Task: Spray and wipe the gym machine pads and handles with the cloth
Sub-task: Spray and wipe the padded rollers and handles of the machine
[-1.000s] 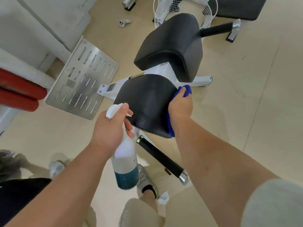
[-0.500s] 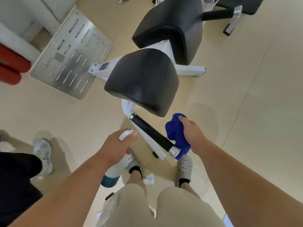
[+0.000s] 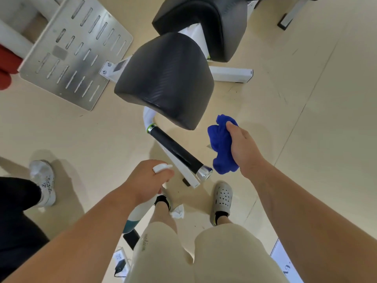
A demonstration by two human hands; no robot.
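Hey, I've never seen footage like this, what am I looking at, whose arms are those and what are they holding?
The view comes from a camera worn on a person's head, looking down at their own arms and feet. The left hand grips a spray bottle; the right hand holds a bunched blue cloth. Before them stands a gym machine: a black pad, a black handle between the hands, and a slotted metal footplate.

A bright blue cloth (image 3: 222, 148), black woven-texture pad (image 3: 169, 78), black handle (image 3: 176, 149) with green ring, white-and-teal spray bottle (image 3: 136, 215), beige floor (image 3: 306, 99).
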